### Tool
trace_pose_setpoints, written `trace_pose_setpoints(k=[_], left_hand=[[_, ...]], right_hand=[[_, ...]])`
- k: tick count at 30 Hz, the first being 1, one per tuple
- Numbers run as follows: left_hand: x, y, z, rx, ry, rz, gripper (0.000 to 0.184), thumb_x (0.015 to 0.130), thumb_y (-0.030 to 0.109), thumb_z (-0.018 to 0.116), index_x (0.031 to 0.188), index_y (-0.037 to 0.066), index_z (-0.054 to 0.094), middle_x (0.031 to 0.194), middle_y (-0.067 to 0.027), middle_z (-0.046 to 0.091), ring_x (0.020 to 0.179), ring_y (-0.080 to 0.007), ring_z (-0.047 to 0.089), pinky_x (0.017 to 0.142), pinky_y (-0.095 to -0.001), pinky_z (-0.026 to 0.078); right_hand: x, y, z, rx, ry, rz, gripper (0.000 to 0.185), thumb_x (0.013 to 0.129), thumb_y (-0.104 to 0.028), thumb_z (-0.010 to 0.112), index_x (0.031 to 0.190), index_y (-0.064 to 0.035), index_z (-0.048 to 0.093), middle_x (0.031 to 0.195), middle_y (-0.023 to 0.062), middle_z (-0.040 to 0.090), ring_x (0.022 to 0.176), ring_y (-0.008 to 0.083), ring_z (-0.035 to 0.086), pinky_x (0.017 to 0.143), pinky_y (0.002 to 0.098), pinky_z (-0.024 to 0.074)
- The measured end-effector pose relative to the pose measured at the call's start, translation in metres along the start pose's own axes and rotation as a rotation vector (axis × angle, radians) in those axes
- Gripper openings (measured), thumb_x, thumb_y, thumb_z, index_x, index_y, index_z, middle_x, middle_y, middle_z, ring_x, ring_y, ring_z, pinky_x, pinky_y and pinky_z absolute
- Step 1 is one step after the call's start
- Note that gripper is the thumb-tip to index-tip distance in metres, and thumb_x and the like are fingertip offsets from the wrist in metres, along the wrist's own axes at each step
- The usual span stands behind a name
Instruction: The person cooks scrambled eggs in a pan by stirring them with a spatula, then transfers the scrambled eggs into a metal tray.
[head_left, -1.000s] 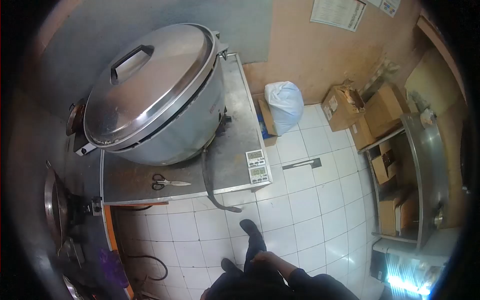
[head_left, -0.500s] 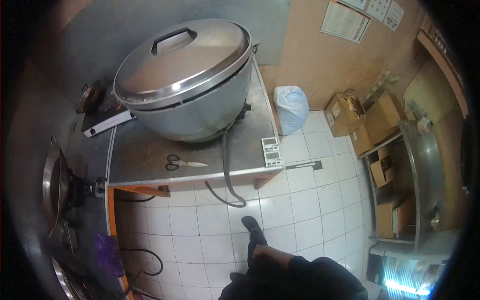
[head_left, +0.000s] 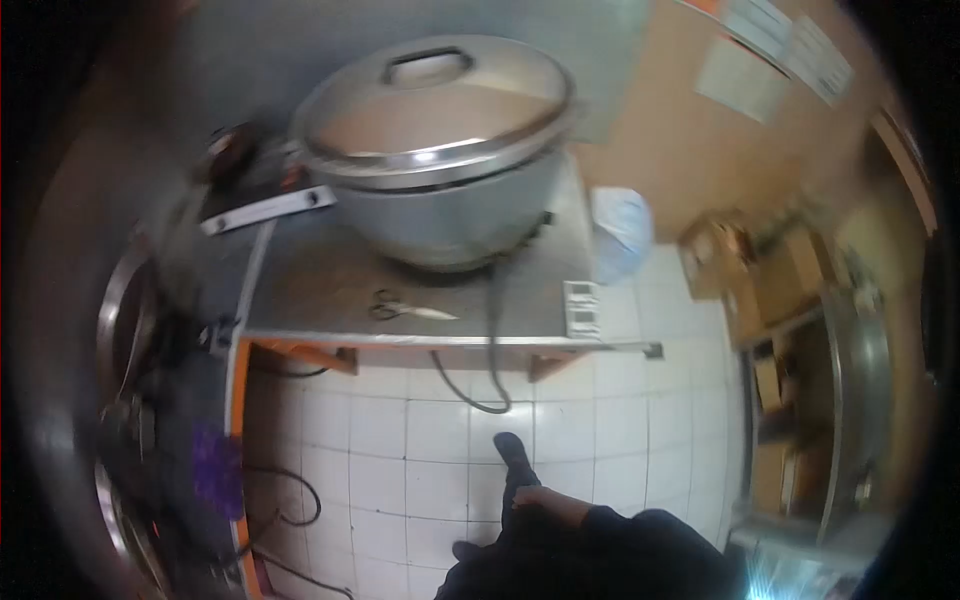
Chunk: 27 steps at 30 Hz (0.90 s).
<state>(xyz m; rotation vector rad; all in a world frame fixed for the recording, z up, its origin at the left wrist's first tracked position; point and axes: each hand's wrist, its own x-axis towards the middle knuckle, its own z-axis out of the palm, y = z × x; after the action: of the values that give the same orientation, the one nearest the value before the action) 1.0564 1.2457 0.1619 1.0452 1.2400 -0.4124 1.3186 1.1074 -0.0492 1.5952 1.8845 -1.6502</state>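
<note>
My right hand hangs low beside my dark trouser leg, its forearm coming out of a black sleeve. Its fingers are too small and blurred to make out. My left hand is out of view. On the metal table ahead stands a large rice cooker, its steel lid closed. Black-handled scissors lie near the table's front edge, apart from my hand. Two small white digital timers sit at the right front corner.
A hose loops from the cooker over the table edge. Woks and a purple bag are along the left counter. Beyond the table are a white sack, cardboard boxes and a metal shelf. White tiles cover the floor.
The view has swung, so the cooker, table and scissors sit further right and the picture is blurrier. My right hand stays low by my leg; no object has visibly been moved.
</note>
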Motion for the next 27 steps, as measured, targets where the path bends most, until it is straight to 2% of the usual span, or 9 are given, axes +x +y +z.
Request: trace_pose_setpoints(k=[7, 9, 11, 12, 15, 18, 21, 25, 27], left_hand=[[-0.047, -0.129, 0.026, -0.355, 0.184, 0.117, 0.042, 0.084, 0.03, 0.046, 0.119, 0.007, 0.046, 0.108, -0.0123, 0.055, 0.098, -0.0229, 0.053, 0.084, -0.0379, 0.041], [-0.055, -0.179, 0.039, -0.501, 0.271, 0.127, 0.042, 0.084, 0.03, 0.046, 0.119, 0.008, 0.046, 0.108, -0.0124, 0.055, 0.099, -0.023, 0.053, 0.084, -0.0382, 0.041], [-0.062, -0.234, 0.043, -0.634, 0.348, 0.114, 0.042, 0.084, 0.03, 0.046, 0.119, 0.008, 0.046, 0.109, -0.0125, 0.055, 0.099, -0.0231, 0.053, 0.084, -0.0384, 0.041], [-0.066, -0.259, 0.047, -0.706, 0.386, 0.098, 0.042, 0.084, 0.031, 0.046, 0.119, 0.008, 0.045, 0.109, -0.0125, 0.055, 0.099, -0.0231, 0.053, 0.084, -0.0385, 0.041], [-0.076, -0.333, 0.065, -0.935, 0.484, 0.033, 0.042, 0.084, 0.031, 0.046, 0.12, 0.008, 0.045, 0.109, -0.0127, 0.055, 0.099, -0.0233, 0.053, 0.084, -0.0388, 0.041], [-0.083, -0.39, 0.078, -1.141, 0.545, -0.041, 0.042, 0.084, 0.031, 0.046, 0.12, 0.008, 0.045, 0.109, -0.0129, 0.055, 0.1, -0.0234, 0.053, 0.084, -0.0391, 0.041], [-0.08, -0.436, 0.088, -1.32, 0.55, -0.106, 0.042, 0.084, 0.031, 0.046, 0.12, 0.009, 0.045, 0.109, -0.0131, 0.055, 0.1, -0.0236, 0.053, 0.083, -0.0394, 0.041], [-0.076, -0.48, 0.072, -1.486, 0.523, -0.158, 0.042, 0.084, 0.032, 0.046, 0.12, 0.009, 0.045, 0.11, -0.0133, 0.055, 0.1, -0.0238, 0.053, 0.083, -0.0399, 0.042], [-0.079, -0.507, 0.048, -1.537, 0.52, -0.168, 0.042, 0.084, 0.032, 0.046, 0.12, 0.009, 0.045, 0.11, -0.0134, 0.055, 0.101, -0.0239, 0.053, 0.083, -0.0401, 0.042]], right_hand=[[0.078, 0.065, 0.023, -0.114, 0.201, -0.354, 0.025, 0.077, -0.022, 0.048, 0.085, -0.0044, 0.064, 0.092, 0.0153, 0.062, 0.077, 0.0342, 0.06, 0.071, 0.0414, 0.0469], [0.065, 0.021, -0.025, -0.285, 0.015, -0.581, 0.026, 0.077, -0.021, 0.046, 0.088, -0.0035, 0.063, 0.091, 0.0164, 0.062, 0.08, 0.034, 0.06, 0.07, 0.0407, 0.0465], [0.093, 0.004, -0.014, -0.035, -0.022, -0.498, 0.03, 0.076, -0.02, 0.046, 0.097, -0.005, 0.062, 0.093, 0.0184, 0.061, 0.086, 0.0308, 0.059, 0.071, 0.0387, 0.046], [0.116, 0.003, -0.003, 0.303, -0.213, -0.115, 0.036, 0.075, -0.019, 0.046, 0.105, -0.0065, 0.06, 0.095, 0.018, 0.06, 0.086, 0.0268, 0.058, 0.073, 0.0351, 0.0456], [0.148, -0.108, -0.029, -0.144, -0.329, -0.181, 0.031, 0.076, -0.022, 0.05, 0.103, -0.0099, 0.061, 0.1, 0.0125, 0.059, 0.096, 0.0237, 0.053, 0.084, 0.0334, 0.0423], [0.187, -0.215, -0.011, -0.286, -0.217, -0.138, 0.029, 0.071, -0.03, 0.058, 0.096, -0.0168, 0.065, 0.107, 0.0082, 0.059, 0.104, 0.025, 0.052, 0.089, 0.0339, 0.0418], [0.21, -0.324, 0.022, -0.361, -0.107, -0.244, 0.025, 0.073, -0.016, 0.047, 0.088, -0.0152, 0.066, 0.093, 0.0088, 0.064, 0.09, 0.0242, 0.06, 0.082, 0.0342, 0.0457], [0.268, -0.435, 0.075, -0.646, -0.298, -0.404, 0.024, 0.071, -0.024, 0.049, 0.081, -0.0093, 0.066, 0.085, 0.0124, 0.064, 0.08, 0.0277, 0.061, 0.071, 0.0384, 0.0474], [0.337, -0.46, 0.108, -0.894, -0.556, -0.638, 0.026, 0.071, -0.026, 0.052, 0.079, -0.0053, 0.065, 0.075, 0.0127, 0.063, 0.063, 0.0233, 0.061, 0.06, 0.0344, 0.0485]])
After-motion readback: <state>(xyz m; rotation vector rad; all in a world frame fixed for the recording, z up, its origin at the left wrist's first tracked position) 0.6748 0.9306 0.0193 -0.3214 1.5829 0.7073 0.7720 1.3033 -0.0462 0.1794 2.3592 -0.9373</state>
